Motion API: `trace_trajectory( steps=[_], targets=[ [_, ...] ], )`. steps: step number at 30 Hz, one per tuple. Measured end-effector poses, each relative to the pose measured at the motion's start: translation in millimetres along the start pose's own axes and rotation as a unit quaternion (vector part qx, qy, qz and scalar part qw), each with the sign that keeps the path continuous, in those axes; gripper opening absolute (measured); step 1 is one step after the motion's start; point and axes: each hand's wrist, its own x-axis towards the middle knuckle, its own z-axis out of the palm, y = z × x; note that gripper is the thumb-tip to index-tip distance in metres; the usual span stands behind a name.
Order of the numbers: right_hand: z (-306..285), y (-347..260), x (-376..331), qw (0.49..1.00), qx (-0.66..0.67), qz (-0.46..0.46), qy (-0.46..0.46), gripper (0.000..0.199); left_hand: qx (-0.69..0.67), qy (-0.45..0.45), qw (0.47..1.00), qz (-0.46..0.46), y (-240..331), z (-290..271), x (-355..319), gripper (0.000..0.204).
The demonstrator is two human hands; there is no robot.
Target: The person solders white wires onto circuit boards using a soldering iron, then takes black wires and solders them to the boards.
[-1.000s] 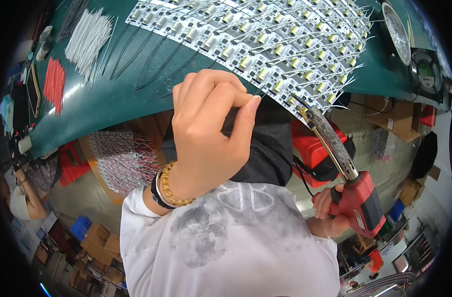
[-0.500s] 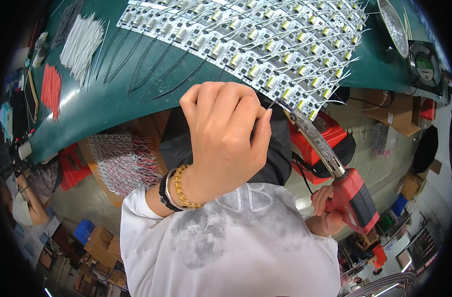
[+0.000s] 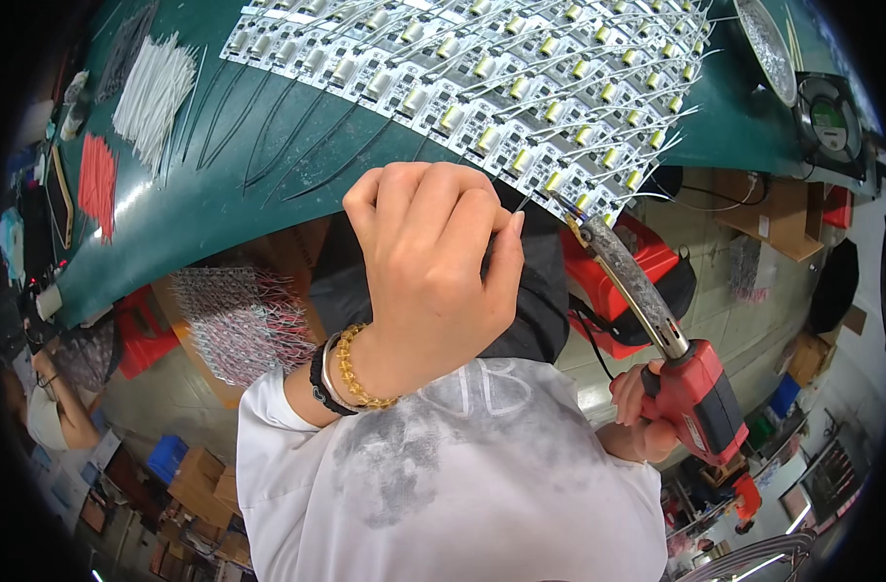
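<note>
My left hand (image 3: 428,252) is closed in a pinch at the table's near edge. A thin dark wire (image 3: 523,204) pokes out past its thumb and fingertip, its end close to a white circuit board panel (image 3: 385,82). My right hand (image 3: 645,419) is wrapped round the handle of a red and black soldering gun (image 3: 700,403). Its long metal barrel slants up to the panel's near right corner, the tip just right of the wire's end. I cannot tell whether the tip touches the board. Rows of small components and many white wires stand on the panel; several dark wires trail off its near edge.
White wires (image 3: 155,97) and red wires (image 3: 97,184) lie bundled on the green table (image 3: 220,199). A round metal dish (image 3: 765,48) and a wire spool (image 3: 831,126) are at the right. Below are a wired panel (image 3: 239,320) and a red stool (image 3: 623,281).
My left hand has drifted slightly left. The soldering gun's tip has shifted a little right, away from the thumb, so the gap between them is wider. Both hands keep their grip.
</note>
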Motion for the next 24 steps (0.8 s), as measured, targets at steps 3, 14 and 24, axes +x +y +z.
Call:
trace_trajectory(
  steps=[3, 14, 24],
  targets=[
    [-24, 16, -3, 0.991, 0.016, -0.041, -0.125, 0.081, -0.029, 0.014, 0.999, 0.004, -3, -4, -1, 0.012],
    [-22, -9, 0, 0.995, 0.01, 0.013, -0.1, 0.033, -0.036, -0.004, 0.997, 0.064, 7, 12, 1, 0.015],
    [-27, -6, -14, 0.991, -0.106, 0.035, -0.077, 0.028, -0.025, -0.006, 0.998, 0.063, 8, 14, -1, 0.015]
  ],
)
